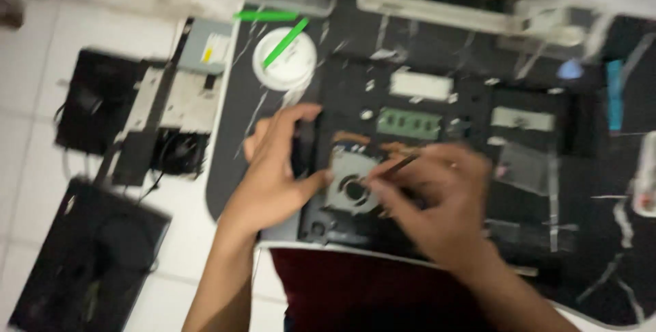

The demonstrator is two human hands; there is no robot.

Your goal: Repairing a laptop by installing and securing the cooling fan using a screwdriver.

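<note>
- The left hand grips the left edge of the opened laptop base, fingers curled over it and thumb pressed near the fan, seemingly to steady it.
- The right hand pinches a thin dark tool, its tip at the cooling fan.
- The fan is grey and round, low on the base's left side, on the dark worktop.
- The frame is blurred; screws cannot be made out.

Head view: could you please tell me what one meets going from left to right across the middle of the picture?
Black box on the floor → metal drive parts → left hand → grey fan → right hand holding a thin tool.
</note>
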